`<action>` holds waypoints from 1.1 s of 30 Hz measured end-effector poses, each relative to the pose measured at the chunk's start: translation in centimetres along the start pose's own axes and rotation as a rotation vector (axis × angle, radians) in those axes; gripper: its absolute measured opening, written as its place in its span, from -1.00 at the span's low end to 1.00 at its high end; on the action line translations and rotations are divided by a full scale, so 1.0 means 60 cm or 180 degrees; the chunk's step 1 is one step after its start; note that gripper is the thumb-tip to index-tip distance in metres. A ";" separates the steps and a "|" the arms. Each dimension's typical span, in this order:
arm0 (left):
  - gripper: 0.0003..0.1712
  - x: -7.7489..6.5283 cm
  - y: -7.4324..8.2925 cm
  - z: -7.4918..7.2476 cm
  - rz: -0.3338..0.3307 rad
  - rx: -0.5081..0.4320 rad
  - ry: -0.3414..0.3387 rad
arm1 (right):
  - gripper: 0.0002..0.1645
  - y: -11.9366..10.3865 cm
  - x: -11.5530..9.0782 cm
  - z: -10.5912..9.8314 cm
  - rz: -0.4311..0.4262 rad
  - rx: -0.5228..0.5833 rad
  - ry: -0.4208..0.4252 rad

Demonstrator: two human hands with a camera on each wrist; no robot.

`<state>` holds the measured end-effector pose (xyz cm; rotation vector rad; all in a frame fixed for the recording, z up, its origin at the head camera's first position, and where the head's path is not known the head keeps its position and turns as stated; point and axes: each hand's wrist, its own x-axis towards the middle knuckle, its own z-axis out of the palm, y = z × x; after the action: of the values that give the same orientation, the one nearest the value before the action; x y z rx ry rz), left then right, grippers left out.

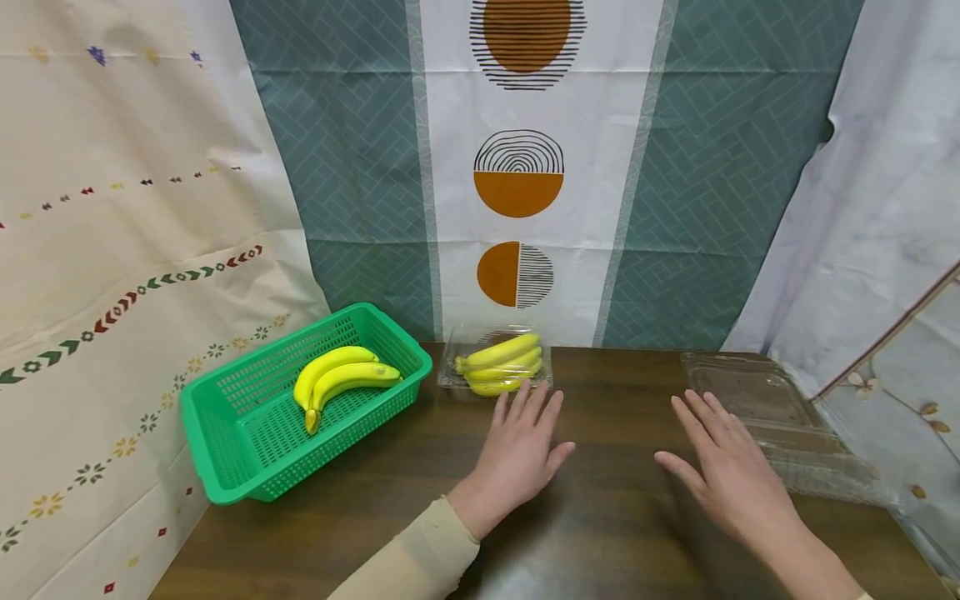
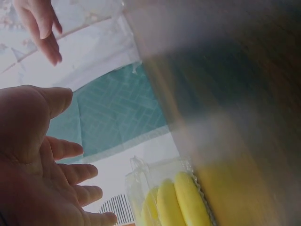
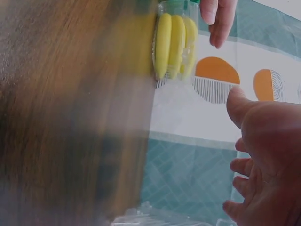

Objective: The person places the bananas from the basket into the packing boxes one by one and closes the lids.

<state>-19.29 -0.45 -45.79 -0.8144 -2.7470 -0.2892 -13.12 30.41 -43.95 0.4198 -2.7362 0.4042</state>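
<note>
Both hands hover palm down over the brown table with fingers spread, holding nothing. My left hand [image 1: 516, 454] is just in front of a clear plastic box [image 1: 447, 377] at the back, apart from it as the left wrist view shows. Inside that box lies a bunch of yellow bananas [image 1: 501, 360]. My right hand [image 1: 731, 467] is over the right side, nearest to an opened clear plastic container [image 1: 750, 392]. On the left, a green basket [image 1: 225, 492] holds another bunch of bananas [image 1: 347, 379].
The wooden table [image 1: 600, 417] ends at a patterned curtain [image 1: 360, 167] behind. A cream cloth [image 1: 112, 275] hangs along the left side, and a whitish marbled cloth [image 1: 885, 275] along the right.
</note>
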 end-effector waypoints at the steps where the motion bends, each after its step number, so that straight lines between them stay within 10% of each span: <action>1: -0.10 0.001 0.002 0.000 0.0009 0.0002 -0.0007 | 0.12 0.000 -0.001 -0.002 -0.0009 -0.0005 0.0030; 33: -0.11 0.024 0.056 0.005 0.0206 -0.0023 -0.0113 | 0.03 0.052 -0.029 -0.055 -0.0030 -0.0380 0.0423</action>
<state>-18.61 3.12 -45.24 -0.9169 -2.7473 -0.2745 -11.62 34.76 -42.30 0.3610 -2.6118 0.2550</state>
